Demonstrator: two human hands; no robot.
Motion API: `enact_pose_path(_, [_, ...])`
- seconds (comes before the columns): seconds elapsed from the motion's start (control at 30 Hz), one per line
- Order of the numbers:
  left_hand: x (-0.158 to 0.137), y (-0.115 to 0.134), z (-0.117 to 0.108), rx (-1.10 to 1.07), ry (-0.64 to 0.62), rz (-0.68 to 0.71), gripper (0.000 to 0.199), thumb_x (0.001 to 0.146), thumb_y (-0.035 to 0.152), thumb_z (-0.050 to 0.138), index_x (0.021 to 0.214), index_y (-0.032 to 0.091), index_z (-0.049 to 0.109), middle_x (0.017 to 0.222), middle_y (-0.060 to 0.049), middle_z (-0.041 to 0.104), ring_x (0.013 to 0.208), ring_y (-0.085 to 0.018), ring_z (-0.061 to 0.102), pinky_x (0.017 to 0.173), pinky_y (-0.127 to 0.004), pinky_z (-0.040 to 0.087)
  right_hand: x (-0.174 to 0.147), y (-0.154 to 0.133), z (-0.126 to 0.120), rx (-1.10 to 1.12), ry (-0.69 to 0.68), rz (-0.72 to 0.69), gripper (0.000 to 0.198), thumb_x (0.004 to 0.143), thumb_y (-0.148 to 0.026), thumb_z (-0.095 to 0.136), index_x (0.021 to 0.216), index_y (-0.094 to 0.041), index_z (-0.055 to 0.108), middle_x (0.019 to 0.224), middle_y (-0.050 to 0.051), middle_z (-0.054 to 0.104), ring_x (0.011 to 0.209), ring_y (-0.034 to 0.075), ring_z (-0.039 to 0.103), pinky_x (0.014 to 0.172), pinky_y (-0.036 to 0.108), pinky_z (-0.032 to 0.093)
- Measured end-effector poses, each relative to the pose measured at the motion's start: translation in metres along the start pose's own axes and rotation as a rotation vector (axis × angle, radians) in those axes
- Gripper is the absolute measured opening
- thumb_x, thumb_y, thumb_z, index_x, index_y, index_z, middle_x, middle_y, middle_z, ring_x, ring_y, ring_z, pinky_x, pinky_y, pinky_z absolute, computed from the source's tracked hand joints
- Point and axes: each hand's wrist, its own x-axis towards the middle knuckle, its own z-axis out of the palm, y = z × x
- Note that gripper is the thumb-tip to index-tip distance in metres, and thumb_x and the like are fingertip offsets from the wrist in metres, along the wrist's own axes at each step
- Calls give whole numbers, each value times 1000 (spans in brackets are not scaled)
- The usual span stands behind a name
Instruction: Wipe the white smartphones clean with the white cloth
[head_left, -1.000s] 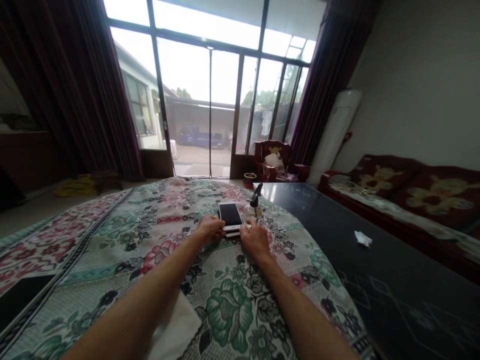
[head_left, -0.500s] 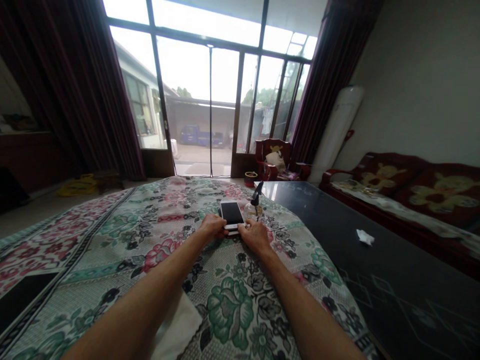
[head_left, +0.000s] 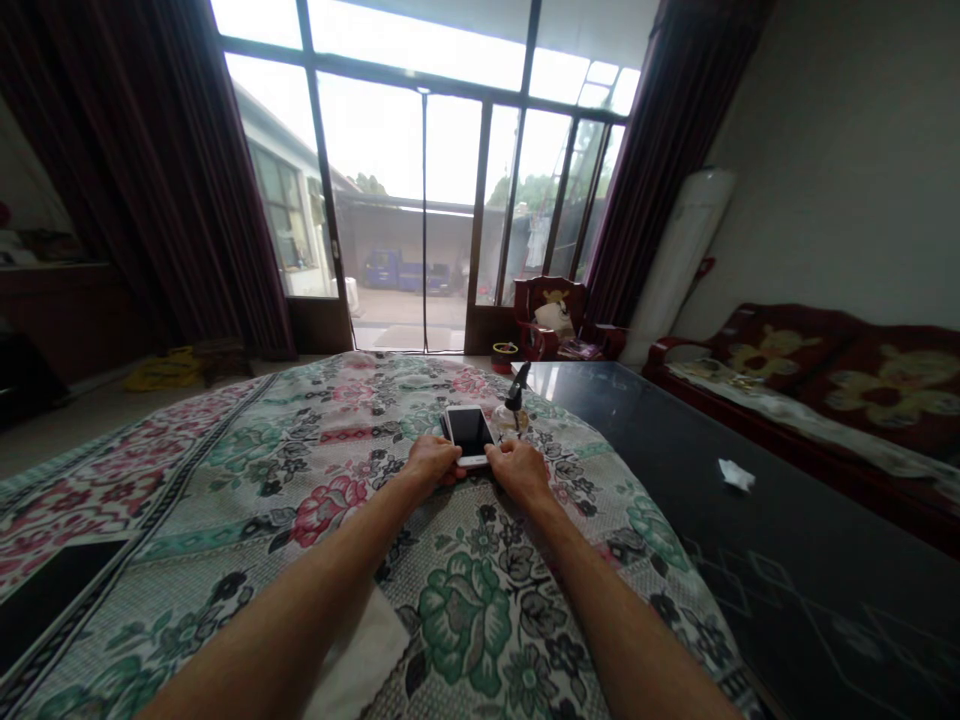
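A white smartphone (head_left: 471,430) with a dark screen lies face up at the middle of the flowered cloth (head_left: 330,510). My left hand (head_left: 435,460) is closed on its near left corner, thumb along the edge. At the near right corner, my right hand (head_left: 520,468) pinches the phone in the same way. A dark edge shows along the phone's left side; what it belongs to is hidden. Just beyond my right hand stands a clear bottle (head_left: 514,414) with a black spray head (head_left: 518,385).
A white cloth (head_left: 367,650) lies under my left forearm. At far left is a flat dark panel (head_left: 52,600) with a pale edge. To the right, a crumpled tissue (head_left: 736,475) rests on a black table (head_left: 675,480). Beyond are a wooden armchair (head_left: 551,310) and a sofa (head_left: 795,360).
The phone's near edge has come down, and the pale strip seen below it no longer shows separately. Both hands keep their hold. The whole view has shifted slightly.
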Motion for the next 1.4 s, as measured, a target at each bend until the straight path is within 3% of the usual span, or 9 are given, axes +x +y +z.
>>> enact_pose_path(0.37, [8, -3, 2, 95, 11, 52, 6, 76, 15, 58, 72, 14, 63, 51, -1, 61, 46, -13, 61, 45, -18, 43, 1, 1, 3, 24, 11, -32, 37, 86, -46, 53, 89, -15, 72, 87, 13, 73, 86, 23, 67, 72, 28, 42])
enact_pose_path(0.5, [10, -4, 2, 127, 17, 64, 7, 78, 16, 58, 76, 14, 64, 53, -1, 63, 46, -13, 61, 44, -18, 43, 3, 1, -4, 40, -75, -48, 45, 83, -52, 56, 96, -11, 70, 87, 13, 72, 86, 24, 66, 71, 28, 43])
enact_pose_path(0.67, [10, -4, 0, 134, 9, 53, 9, 80, 17, 56, 79, 14, 64, 53, -1, 62, 46, -12, 61, 45, -18, 44, 4, 6, -14, 172, -259, -38, 47, 75, -40, 67, 109, -9, 64, 77, 6, 69, 68, 17, 63, 60, 24, 41])
enact_pose_path(0.9, [-4, -1, -13, 95, -4, 88, 15, 81, 23, 59, 86, 11, 66, 62, -3, 65, 47, -10, 61, 45, -17, 44, 7, 13, -8, 212, -232, -43, 46, 74, -46, 67, 104, -11, 65, 75, 5, 68, 62, 16, 60, 55, 24, 40])
enact_pose_path(0.97, [-12, -3, -25, 87, 37, 106, 20, 81, 24, 60, 96, 11, 66, 68, -3, 67, 49, -10, 62, 46, -17, 45, 7, 12, -9, 192, -199, -39, 48, 74, -50, 65, 102, -11, 66, 75, 7, 68, 65, 18, 61, 57, 25, 41])
enact_pose_path(1.07, [-30, -11, -52, 94, 116, 119, 31, 81, 23, 60, 110, 12, 64, 71, -2, 68, 51, -10, 64, 46, -16, 45, 4, 5, -18, 53, -99, -83, 38, 76, -50, 62, 84, -14, 69, 73, 9, 68, 68, 20, 62, 59, 27, 41])
enact_pose_path(1.23, [-67, -41, -119, 177, 300, 155, 34, 81, 21, 59, 114, 16, 66, 71, -1, 69, 54, -10, 65, 48, -16, 46, -6, -26, -33, -26, -9, -260, 35, 80, -47, 51, 69, -18, 67, 65, 7, 66, 66, 21, 61, 60, 29, 38])
enact_pose_path(1.3, [-83, -55, -152, 231, 395, 156, 37, 82, 21, 56, 118, 16, 65, 72, -1, 70, 55, -11, 65, 52, -19, 48, -18, -47, -30, 56, -55, -342, 33, 79, -45, 51, 71, -18, 68, 65, 6, 66, 64, 20, 60, 59, 28, 38])
enact_pose_path(1.4, [-109, -74, -202, 335, 557, 154, 37, 82, 22, 55, 118, 16, 66, 78, -3, 71, 69, -15, 68, 66, -24, 51, -48, -89, -9, 222, -284, -470, 29, 78, -39, 48, 77, -18, 68, 63, 3, 65, 61, 17, 59, 57, 26, 38])
